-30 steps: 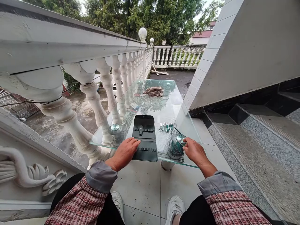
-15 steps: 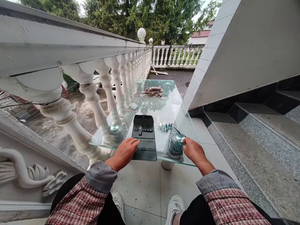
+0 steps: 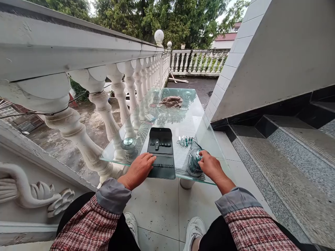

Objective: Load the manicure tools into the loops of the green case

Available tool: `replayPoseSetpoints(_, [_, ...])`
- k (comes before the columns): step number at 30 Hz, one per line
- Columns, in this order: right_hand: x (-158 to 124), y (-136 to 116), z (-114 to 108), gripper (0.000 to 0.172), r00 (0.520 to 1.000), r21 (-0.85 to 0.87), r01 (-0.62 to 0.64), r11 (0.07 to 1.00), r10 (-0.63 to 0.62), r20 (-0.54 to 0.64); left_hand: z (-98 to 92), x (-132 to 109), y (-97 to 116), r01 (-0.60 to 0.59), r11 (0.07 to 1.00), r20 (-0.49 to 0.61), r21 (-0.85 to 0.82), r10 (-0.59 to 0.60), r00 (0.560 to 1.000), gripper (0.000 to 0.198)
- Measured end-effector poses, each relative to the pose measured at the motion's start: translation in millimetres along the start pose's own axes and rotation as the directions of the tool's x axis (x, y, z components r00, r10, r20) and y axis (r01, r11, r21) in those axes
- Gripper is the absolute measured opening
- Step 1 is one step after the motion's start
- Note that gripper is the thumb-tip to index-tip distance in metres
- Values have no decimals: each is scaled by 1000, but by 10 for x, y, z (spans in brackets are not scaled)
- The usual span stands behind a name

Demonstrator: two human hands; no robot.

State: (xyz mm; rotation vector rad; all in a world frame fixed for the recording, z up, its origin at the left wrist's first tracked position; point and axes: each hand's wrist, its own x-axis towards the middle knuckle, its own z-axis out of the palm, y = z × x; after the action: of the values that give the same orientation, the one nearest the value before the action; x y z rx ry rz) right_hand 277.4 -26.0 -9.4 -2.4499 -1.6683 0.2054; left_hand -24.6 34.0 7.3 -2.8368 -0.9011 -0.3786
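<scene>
A black fold-out case (image 3: 161, 153) with rows of elastic loops lies spread near the front of the glass table (image 3: 180, 120). One dark piece sits in its upper part. My left hand (image 3: 140, 169) lies flat on the case's left edge, fingers extended. At the right, a rounded cluster of slender metal tools (image 3: 195, 165) stands on the glass; whether a clear container surrounds it I cannot tell. My right hand (image 3: 211, 167) is over its right side, fingers curled together, and what they pinch is hidden. Several small nail-clipper-like metal tools (image 3: 186, 141) lie behind the cluster.
A shiny round metal disc (image 3: 128, 142) is at the table's left corner. A crumpled brown cloth (image 3: 171, 101) and a small flat packet (image 3: 150, 117) lie farther back. White balusters (image 3: 101, 108) line the left; stone steps (image 3: 272, 153) rise at right.
My right hand has moved slightly left, closer over the tool cluster, with its fingers more curled. My left hand stays on the case.
</scene>
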Motion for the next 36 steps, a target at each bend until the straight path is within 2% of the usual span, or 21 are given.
replayPoseSetpoints(6, [29, -43, -9, 32, 999, -95, 37, 995, -33, 36, 9, -15, -16, 34, 999, -32, -26, -35, 999, 33])
replayPoseSetpoints(14, [-37, -176, -52, 31, 999, -195, 9, 981, 1, 51, 9, -15, -12, 57, 998, -42, -42, -58, 997, 32])
replayPoseSetpoints(20, [-8, -137, -78, 27, 997, -184, -36, 982, 47, 54, 14, -15, -10, 63, 998, -31, -9, -63, 998, 34])
replayPoseSetpoints(29, [61, -17, -31, 33, 996, -90, -80, 993, 84, 43, 8, -16, -11, 77, 997, -18, -13, -77, 997, 33])
replayPoseSetpoints(31, [64, -8, -36, 33, 994, -23, -112, 993, 112, 9, -15, -26, -17, 121, 993, -5, -12, -122, 993, 31])
replayPoseSetpoints(33, [62, 6, -53, 33, 987, 166, -137, 977, 148, -55, -45, -36, -27, 197, 980, 10, -7, -197, 980, 30])
replayPoseSetpoints(34, [59, 9, -63, 33, 984, 316, -122, 941, 156, -85, -60, -41, -33, 237, 972, 17, -4, -236, 971, 30])
replayPoseSetpoints(36, [42, -14, -82, 32, 985, 649, -62, 758, 151, -83, -82, -49, -43, 297, 955, 33, 0, -297, 954, 31])
